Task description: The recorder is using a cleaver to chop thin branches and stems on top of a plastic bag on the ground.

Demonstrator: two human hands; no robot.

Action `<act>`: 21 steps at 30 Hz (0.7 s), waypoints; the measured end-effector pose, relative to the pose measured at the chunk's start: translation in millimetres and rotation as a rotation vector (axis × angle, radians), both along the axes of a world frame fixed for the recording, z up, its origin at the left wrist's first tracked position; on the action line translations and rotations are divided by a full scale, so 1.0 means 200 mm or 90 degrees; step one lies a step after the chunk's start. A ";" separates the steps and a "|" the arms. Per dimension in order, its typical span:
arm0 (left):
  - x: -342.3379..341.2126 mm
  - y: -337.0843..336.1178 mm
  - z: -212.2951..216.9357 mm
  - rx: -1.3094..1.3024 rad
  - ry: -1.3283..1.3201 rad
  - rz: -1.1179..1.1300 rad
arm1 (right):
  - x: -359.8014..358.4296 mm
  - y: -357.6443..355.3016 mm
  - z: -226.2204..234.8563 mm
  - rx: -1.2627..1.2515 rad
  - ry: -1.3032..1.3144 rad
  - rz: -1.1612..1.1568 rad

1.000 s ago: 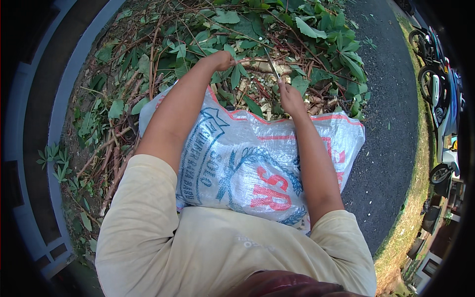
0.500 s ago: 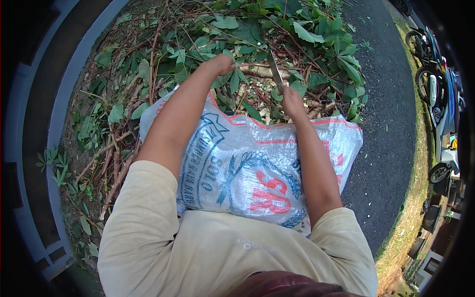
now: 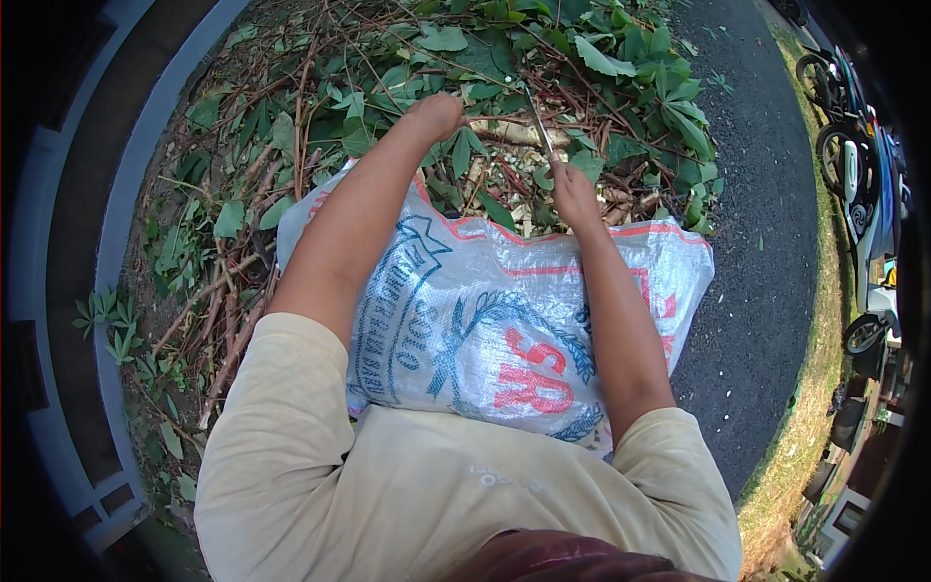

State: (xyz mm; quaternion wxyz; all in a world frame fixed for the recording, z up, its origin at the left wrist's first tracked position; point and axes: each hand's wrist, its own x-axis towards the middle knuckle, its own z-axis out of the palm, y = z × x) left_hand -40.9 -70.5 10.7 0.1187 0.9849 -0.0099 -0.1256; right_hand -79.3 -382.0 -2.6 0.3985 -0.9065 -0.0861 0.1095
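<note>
My right hand [image 3: 576,194] is closed round the handle of a long knife [image 3: 537,121], its blade pointing away over the chopped pile. Just left of it, my left hand [image 3: 438,117] is closed on what looks like a thin stem, mostly hidden by the fingers. Between the hands lies a pale, thick piece of wood [image 3: 512,132], with chopped bits [image 3: 504,179] scattered on the near side of it. A white woven sack [image 3: 485,281] with red and blue print covers my lap, under both forearms.
Green leaves [image 3: 669,116] and reddish stems [image 3: 305,97] heap up ahead. Thicker branches [image 3: 228,349] lie at the left, beside a grey-blue wall structure [image 3: 126,388]. A dark paved road [image 3: 747,242] runs along the right, with parked motorbikes [image 3: 858,194] beyond the grass.
The knife has turned so that its blade looks narrower. My left hand has shifted slightly up, and the right hand stays in nearly the same place.
</note>
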 end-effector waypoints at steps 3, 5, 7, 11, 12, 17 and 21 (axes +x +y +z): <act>-0.02 0.00 0.00 0.025 -0.035 0.009 | -0.04 0.06 0.11 0.135 -0.091 -0.048; -0.02 -0.01 0.01 0.037 -0.056 -0.003 | -0.06 0.08 0.17 0.235 -0.068 -0.054; 0.00 0.00 0.03 0.041 -0.047 -0.001 | -0.07 0.09 0.20 0.340 -0.146 -0.013; -0.01 -0.03 0.04 0.074 -0.048 -0.016 | 0.03 0.01 -0.06 0.080 0.031 -0.010; 0.00 -0.04 0.04 0.049 -0.059 -0.030 | 0.09 -0.03 -0.19 0.025 0.213 -0.039; -0.04 -0.03 0.02 0.049 -0.055 -0.005 | -0.01 0.01 0.02 0.019 0.083 -0.004; -0.02 -0.02 0.03 0.057 -0.052 -0.022 | -0.03 0.04 0.13 0.098 0.012 -0.053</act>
